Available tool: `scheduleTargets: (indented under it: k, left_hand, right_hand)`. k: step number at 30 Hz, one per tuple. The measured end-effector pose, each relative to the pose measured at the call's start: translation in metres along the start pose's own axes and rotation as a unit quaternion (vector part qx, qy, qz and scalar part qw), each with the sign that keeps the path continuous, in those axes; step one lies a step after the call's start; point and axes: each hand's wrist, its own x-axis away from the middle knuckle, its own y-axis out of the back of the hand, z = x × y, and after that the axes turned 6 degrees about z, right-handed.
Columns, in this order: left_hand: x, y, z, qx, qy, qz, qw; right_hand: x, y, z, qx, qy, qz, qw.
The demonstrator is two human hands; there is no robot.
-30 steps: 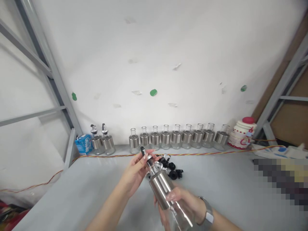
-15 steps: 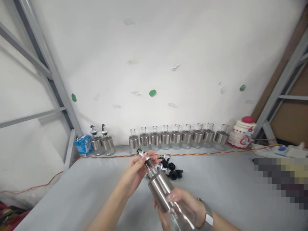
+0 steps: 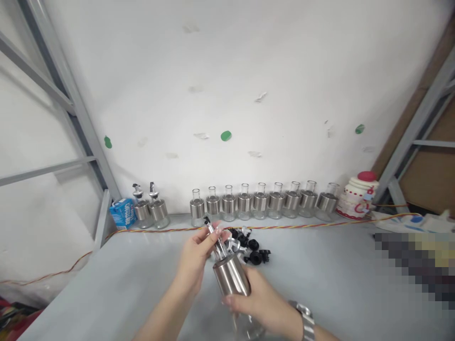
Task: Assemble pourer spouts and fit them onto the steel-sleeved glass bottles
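Head view. Bottle [image 3: 231, 277], glass with a steel sleeve, held off the bench [image 3: 106, 284] at near centre. Its long axis runs from the base, low and near, up and slightly left to the neck, which points away toward the far wall [image 3: 227, 71].

Right hand [image 3: 261, 300] wrapped around the lower body, fingers closed on the sleeve and the glass below it; watch on the wrist. Left hand [image 3: 194, 263] on the left side of the neck, thumb and fingertips pinched on the spout cap [image 3: 212, 231] that sits at the bottle's mouth. Left hand is the nearer one to the cap; right hand only carries the body.

Just beyond the neck, a small heap of loose black caps [image 3: 254, 251] lies on the bench. Farther off, against the wall: a row of open bottles [image 3: 261, 201], and to the left two capped bottles [image 3: 151, 208] beside a blue carton [image 3: 123, 213]. A twisted cord [image 3: 302, 226] runs in front of the row.
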Motion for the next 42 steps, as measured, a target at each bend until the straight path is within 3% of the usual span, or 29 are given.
scheduleTargets:
  k: [2,4,7,10,12,14,16,18,21,23,26,28,30,33,37,39,42]
  left_hand:
    - [0.001,-0.001,-0.001,-0.050,-0.023,-0.024,0.998]
    - [0.002,-0.001,-0.003,-0.060,-0.031,0.007,0.998]
    - [0.003,0.003,-0.008,0.017,-0.017,0.127,0.992]
    - [0.005,0.008,-0.010,0.121,-0.004,0.234,0.965]
    - [0.005,0.011,-0.008,0.153,0.000,0.264,0.952]
    - [0.003,0.012,-0.005,0.162,-0.005,0.264,0.951]
    - [0.001,0.012,-0.003,0.158,-0.012,0.243,0.957]
    - [0.000,0.011,-0.003,0.138,-0.009,0.215,0.967]
    - [0.000,0.007,-0.006,0.081,0.001,0.164,0.983]
    - [0.001,0.005,-0.008,0.027,-0.002,0.120,0.992]
    - [0.000,0.003,-0.006,-0.065,-0.028,0.041,0.997]
    - [-0.002,0.005,-0.004,-0.103,-0.050,0.014,0.993]
    - [-0.004,0.007,-0.003,-0.098,-0.057,0.037,0.993]
    - [-0.003,0.010,-0.004,-0.020,-0.038,0.131,0.990]
    - [0.001,0.010,-0.004,0.089,-0.023,0.236,0.967]
    - [0.003,0.010,-0.002,0.121,-0.020,0.263,0.957]
    - [0.002,0.009,0.000,0.122,-0.020,0.257,0.958]
  right_hand:
    - [0.000,-0.001,-0.001,0.072,0.039,-0.053,0.995]
    - [0.000,0.002,-0.002,0.048,0.036,-0.035,0.998]
    - [-0.001,0.008,-0.005,-0.134,-0.020,0.101,0.986]
    - [-0.003,0.013,-0.011,-0.278,-0.063,0.258,0.923]
    - [-0.005,0.015,-0.014,-0.320,-0.084,0.317,0.889]
    - [-0.004,0.016,-0.014,-0.339,-0.105,0.326,0.876]
    - [-0.003,0.015,-0.011,-0.337,-0.111,0.304,0.884]
    - [-0.001,0.013,-0.007,-0.298,-0.093,0.257,0.915]
    - [0.002,0.009,-0.001,-0.163,-0.037,0.153,0.974]
    - [0.002,0.006,0.002,-0.059,0.003,0.085,0.995]
    - [0.003,0.004,0.003,0.086,0.052,-0.021,0.995]
    - [0.002,0.006,0.002,0.129,0.061,-0.054,0.988]
    - [0.001,0.008,0.001,0.081,0.041,-0.015,0.996]
    - [0.001,0.013,-0.001,-0.095,-0.011,0.104,0.990]
    - [0.004,0.018,-0.002,-0.277,-0.068,0.260,0.922]
    - [0.006,0.020,-0.002,-0.320,-0.085,0.298,0.895]
    - [0.006,0.022,-0.002,-0.341,-0.105,0.312,0.880]
